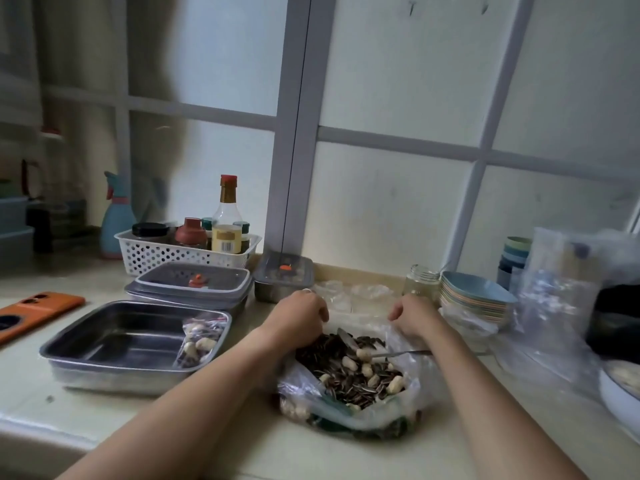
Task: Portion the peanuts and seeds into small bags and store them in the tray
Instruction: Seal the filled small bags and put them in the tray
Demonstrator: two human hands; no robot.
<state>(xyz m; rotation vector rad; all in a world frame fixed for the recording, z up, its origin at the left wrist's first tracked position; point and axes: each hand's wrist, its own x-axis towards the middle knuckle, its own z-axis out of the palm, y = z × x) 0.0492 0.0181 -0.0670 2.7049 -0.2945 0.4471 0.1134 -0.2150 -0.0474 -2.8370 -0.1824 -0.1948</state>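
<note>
Tray [114,341] sits toward the table's left front edge, with 1 filled small bag [201,337] at its right end. Left hand [298,317] and right hand [414,317] both curl at the far rim of the big bag of seeds and peanuts [298,386]; we cannot tell what they pinch. Risk, we judge: a tug on that thin plastic spills the mix or flips the loose spoon [401,354]. Jar [420,280] and stacked bowls [474,296] crowd the right hand.

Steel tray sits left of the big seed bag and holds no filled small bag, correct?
Not quite. The head view shows the steel tray left of the big seed bag, but it does hold one filled small bag of peanuts and seeds, lying at its right end.
</note>
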